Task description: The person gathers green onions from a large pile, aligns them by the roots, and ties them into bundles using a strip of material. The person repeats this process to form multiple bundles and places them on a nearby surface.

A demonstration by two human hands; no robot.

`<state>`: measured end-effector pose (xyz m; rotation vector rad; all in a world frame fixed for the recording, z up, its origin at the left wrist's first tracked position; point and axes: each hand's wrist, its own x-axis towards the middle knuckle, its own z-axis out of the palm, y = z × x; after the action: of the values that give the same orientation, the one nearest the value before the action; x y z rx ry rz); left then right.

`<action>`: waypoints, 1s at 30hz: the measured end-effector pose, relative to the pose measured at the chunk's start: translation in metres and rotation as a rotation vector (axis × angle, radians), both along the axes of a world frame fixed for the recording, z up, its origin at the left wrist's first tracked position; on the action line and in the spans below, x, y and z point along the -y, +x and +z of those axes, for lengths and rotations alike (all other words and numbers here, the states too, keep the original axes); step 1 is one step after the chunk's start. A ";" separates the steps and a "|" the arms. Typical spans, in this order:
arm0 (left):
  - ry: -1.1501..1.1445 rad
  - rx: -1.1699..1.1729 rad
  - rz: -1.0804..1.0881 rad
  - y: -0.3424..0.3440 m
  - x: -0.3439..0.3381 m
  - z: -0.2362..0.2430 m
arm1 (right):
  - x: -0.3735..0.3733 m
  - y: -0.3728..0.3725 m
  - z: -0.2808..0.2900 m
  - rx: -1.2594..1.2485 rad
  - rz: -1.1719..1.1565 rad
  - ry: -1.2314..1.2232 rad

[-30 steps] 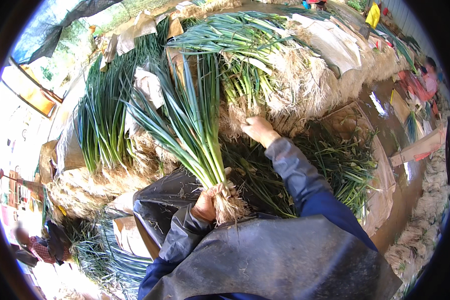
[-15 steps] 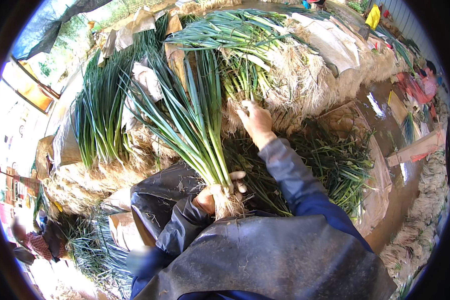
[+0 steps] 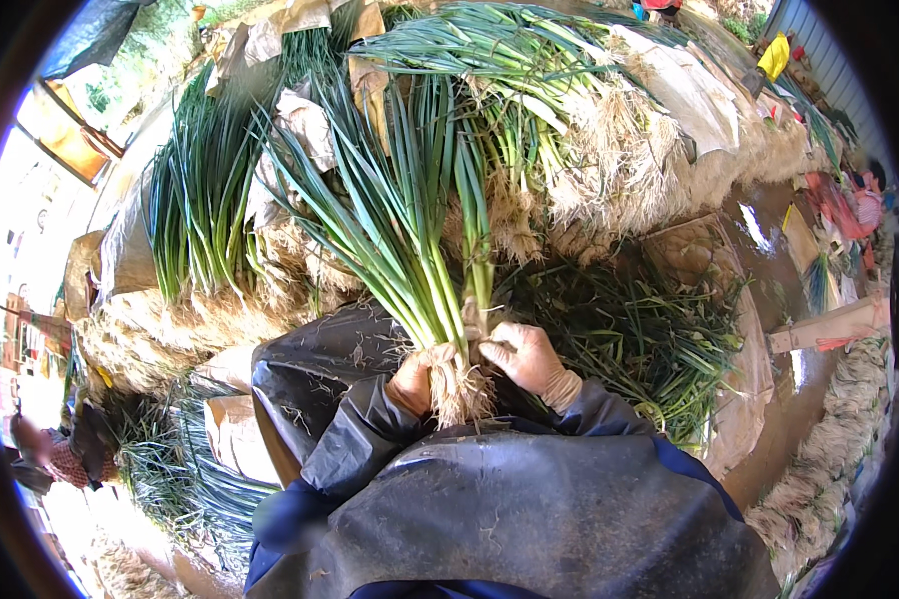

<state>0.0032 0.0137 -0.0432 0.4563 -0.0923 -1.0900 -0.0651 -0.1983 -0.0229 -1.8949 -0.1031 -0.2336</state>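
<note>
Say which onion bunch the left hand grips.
The broad central bunch, its roots in the left hand; a thinner one is at the right hand, others lie piled beyond.

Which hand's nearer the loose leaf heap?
Right: right hand shows at the left edge of the loose leaf heap; left hand is farther left, around the root end of the green onion bundle.

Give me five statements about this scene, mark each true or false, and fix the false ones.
1. The left hand grips a bunch of green onions near its roots. True.
2. The right hand is stretched out to the far pile. False: it is close beside the gripped bunch.
3. A heap of loose greens lies on the person's right. True.
4. The bunch's leaves point toward the apron. False: they point away from it.
5. The apron is dark. True.
</note>
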 end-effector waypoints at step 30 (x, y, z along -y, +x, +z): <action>0.125 0.062 -0.051 0.001 0.011 0.015 | 0.010 0.146 -0.023 -0.439 0.222 1.187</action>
<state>0.0046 0.0025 -0.0277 0.6026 -0.0908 -1.1358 0.0809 -0.2085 -0.0462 -0.7059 0.1107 0.2479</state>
